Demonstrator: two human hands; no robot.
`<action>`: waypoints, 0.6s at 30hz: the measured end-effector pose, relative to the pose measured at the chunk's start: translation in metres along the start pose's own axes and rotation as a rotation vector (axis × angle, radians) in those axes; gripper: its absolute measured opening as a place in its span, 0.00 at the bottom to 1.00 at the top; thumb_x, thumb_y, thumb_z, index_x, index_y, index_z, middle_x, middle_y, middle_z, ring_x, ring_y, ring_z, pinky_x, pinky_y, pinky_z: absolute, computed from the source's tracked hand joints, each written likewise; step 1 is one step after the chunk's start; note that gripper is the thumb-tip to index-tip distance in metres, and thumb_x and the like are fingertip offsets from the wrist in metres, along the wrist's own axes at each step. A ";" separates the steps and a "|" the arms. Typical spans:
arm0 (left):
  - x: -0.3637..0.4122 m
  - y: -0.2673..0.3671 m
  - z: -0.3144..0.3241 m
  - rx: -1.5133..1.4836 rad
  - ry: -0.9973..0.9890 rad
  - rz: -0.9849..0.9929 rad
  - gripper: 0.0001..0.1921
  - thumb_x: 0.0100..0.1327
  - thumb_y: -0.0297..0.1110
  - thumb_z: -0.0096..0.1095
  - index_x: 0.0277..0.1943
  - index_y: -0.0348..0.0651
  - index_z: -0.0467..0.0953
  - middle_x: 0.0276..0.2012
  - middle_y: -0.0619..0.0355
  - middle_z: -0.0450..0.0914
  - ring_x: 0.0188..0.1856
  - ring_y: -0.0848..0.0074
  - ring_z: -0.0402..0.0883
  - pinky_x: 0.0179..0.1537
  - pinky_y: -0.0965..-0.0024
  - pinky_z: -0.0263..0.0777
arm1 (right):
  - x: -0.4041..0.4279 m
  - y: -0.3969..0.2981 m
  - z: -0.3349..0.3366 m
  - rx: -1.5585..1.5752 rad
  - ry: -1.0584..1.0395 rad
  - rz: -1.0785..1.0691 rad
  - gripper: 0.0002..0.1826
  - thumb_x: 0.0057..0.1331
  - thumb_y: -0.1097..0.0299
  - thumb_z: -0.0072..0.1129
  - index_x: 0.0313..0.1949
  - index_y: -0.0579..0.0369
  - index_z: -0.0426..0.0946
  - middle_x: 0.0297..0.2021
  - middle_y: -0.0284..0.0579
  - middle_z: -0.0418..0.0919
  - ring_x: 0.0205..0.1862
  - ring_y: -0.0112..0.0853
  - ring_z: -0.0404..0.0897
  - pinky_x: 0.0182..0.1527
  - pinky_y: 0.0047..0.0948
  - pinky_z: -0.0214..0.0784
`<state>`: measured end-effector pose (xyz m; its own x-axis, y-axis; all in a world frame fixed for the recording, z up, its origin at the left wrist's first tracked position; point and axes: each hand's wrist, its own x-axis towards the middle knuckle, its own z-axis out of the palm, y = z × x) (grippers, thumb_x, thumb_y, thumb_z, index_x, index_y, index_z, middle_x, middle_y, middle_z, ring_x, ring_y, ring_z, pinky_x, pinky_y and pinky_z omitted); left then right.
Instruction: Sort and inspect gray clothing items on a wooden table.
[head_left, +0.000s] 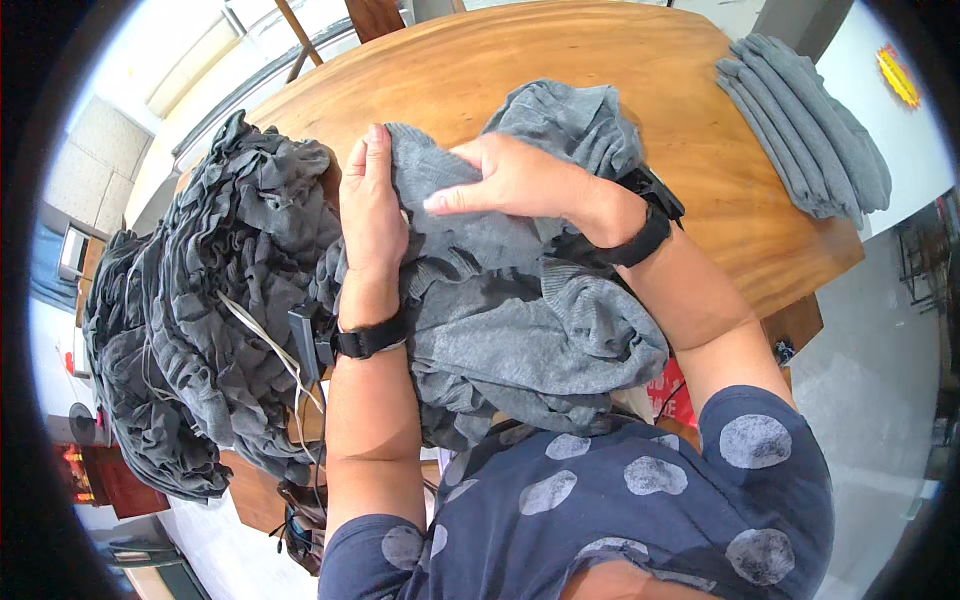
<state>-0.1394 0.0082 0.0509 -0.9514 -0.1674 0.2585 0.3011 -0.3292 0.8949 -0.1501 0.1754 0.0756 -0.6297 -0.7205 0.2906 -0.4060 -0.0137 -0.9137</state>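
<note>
A grey knit garment (495, 315) lies bunched in front of me, partly over the table's near edge and against my body. My left hand (373, 199) grips its ribbed edge between thumb and fingers, at the upper left of the cloth. Over the same part of the knit lies my right hand (510, 180), thumb on top and pointing left, its other fingers hidden under or behind the fabric. Beyond the right hand, another bunched part of grey cloth (574, 120) rests on the tabletop. Each wrist wears a black strap with a small device.
A large heap of dark grey knit garments (217, 300) with pale cords fills the left side of the wooden table (675, 90). At the far right, a folded stack of grey garments (806, 131) sits by the edge. A red printed bag (671, 394) shows below the table.
</note>
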 end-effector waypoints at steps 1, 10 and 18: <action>-0.005 0.004 0.002 0.000 -0.005 -0.001 0.12 0.68 0.39 0.50 0.37 0.40 0.75 0.34 0.60 0.78 0.33 0.82 0.75 0.32 0.77 0.68 | 0.001 0.001 0.000 -0.001 0.005 0.000 0.17 0.59 0.63 0.61 0.43 0.63 0.76 0.33 0.34 0.79 0.34 0.18 0.73 0.39 0.20 0.67; -0.004 -0.005 0.007 -0.015 -0.178 -0.106 0.15 0.68 0.34 0.49 0.53 0.37 0.70 0.46 0.60 0.77 0.47 0.80 0.74 0.50 0.76 0.65 | 0.014 0.030 -0.013 0.185 0.507 -0.069 0.20 0.60 0.56 0.58 0.42 0.60 0.77 0.34 0.42 0.81 0.35 0.24 0.78 0.40 0.26 0.70; 0.007 0.000 -0.012 -0.064 -0.071 -0.051 0.11 0.68 0.34 0.49 0.47 0.38 0.71 0.42 0.58 0.78 0.42 0.76 0.78 0.45 0.72 0.71 | 0.004 0.011 0.004 -0.122 0.111 0.020 0.24 0.56 0.60 0.64 0.49 0.61 0.73 0.41 0.41 0.79 0.43 0.28 0.75 0.49 0.27 0.66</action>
<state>-0.1450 -0.0037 0.0486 -0.9670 -0.0838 0.2406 0.2539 -0.3944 0.8832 -0.1544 0.1697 0.0658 -0.7050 -0.6389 0.3080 -0.4654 0.0891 -0.8806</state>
